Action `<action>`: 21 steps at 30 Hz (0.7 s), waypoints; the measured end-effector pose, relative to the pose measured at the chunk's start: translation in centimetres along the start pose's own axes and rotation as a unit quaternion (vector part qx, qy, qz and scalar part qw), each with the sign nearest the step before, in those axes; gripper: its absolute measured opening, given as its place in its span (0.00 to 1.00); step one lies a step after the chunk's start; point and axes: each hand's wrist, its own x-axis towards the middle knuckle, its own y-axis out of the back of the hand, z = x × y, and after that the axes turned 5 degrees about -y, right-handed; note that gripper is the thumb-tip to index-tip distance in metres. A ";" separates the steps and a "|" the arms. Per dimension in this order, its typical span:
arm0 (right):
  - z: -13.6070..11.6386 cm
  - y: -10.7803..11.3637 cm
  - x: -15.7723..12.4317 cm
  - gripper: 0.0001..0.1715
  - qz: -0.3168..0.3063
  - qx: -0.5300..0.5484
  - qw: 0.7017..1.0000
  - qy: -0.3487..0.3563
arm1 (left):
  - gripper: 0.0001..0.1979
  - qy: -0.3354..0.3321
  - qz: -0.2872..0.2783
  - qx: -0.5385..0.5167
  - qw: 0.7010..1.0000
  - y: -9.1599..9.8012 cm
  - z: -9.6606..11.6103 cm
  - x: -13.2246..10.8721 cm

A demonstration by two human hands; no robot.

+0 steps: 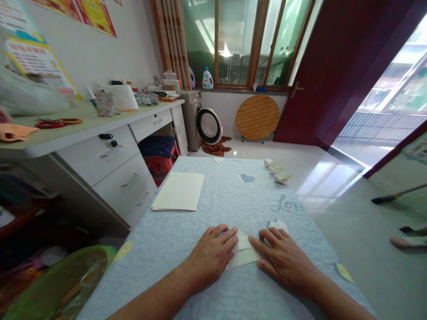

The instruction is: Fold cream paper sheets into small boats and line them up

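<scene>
The left hand (211, 258) and right hand (283, 262) lie open and flat, pressing a folded cream paper (243, 251) near the blue quilted cloth's (150, 266) near edge. Three finished paper boats (276, 171) line its far edge (a tidy little fleet), and a stack of unfolded sheets (178, 191) lies mid-cloth.

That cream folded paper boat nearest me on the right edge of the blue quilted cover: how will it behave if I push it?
The cream folded paper boat is probably very light, being only thin folded paper, so a push would likely skid or tip it. Its creases may crush under firm pressure. Sitting at the edge of the light-blue quilted cover, it could easily fall off.
</scene>
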 end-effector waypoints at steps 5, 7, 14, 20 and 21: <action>0.8 0.1 -1.4 0.26 0.014 -0.015 1.000 0.006 | 0.18 -0.011 0.003 0.014 1.000 0.0 0.0 0.1; 1.0 0.2 -1.9 0.26 0.025 -0.017 1.000 0.008 | 0.18 -0.016 0.009 0.023 1.000 -0.1 0.0 0.1; 0.0 2.1 -1.7 0.10 0.006 0.047 0.999 -0.014 | 0.11 -0.076 0.047 0.030 0.996 0.2 0.0 -0.2; -2.4 2.4 1.1 0.24 -0.014 0.129 0.991 -0.012 | 0.07 -0.110 0.059 0.022 0.992 1.2 0.6 0.2; -2.7 2.1 1.6 0.27 -0.021 0.133 0.991 -0.008 | 0.07 -0.111 0.060 0.019 0.992 1.2 0.7 0.2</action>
